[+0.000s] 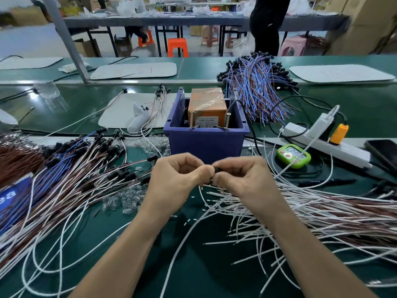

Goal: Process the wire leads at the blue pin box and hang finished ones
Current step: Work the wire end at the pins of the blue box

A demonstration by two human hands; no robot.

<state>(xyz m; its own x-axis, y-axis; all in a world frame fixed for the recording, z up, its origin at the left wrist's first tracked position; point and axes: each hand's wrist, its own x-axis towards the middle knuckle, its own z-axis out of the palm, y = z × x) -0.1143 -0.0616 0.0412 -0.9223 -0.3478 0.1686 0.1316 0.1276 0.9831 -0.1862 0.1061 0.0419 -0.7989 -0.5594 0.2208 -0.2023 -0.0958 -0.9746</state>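
The blue pin box (206, 140) stands at the table's centre with an orange block and two upright brass screws (227, 121) inside. Just in front of it my left hand (178, 179) and my right hand (242, 179) meet, both pinching one small black-capped wire lead (217, 170) between thumbs and fingers. The lead's white wires trail down beneath my hands. Loose white and brown leads (322, 211) fan out to the right. Capped leads in blue, brown and white (75, 168) lie heaped on the left.
A bundle of blue and brown leads (257, 87) lies behind the box at right. A green timer (293, 157), a white power strip (326, 143) and a phone (384, 153) sit at right. Clear small parts (126, 198) scatter left of my hands. A person stands beyond the table.
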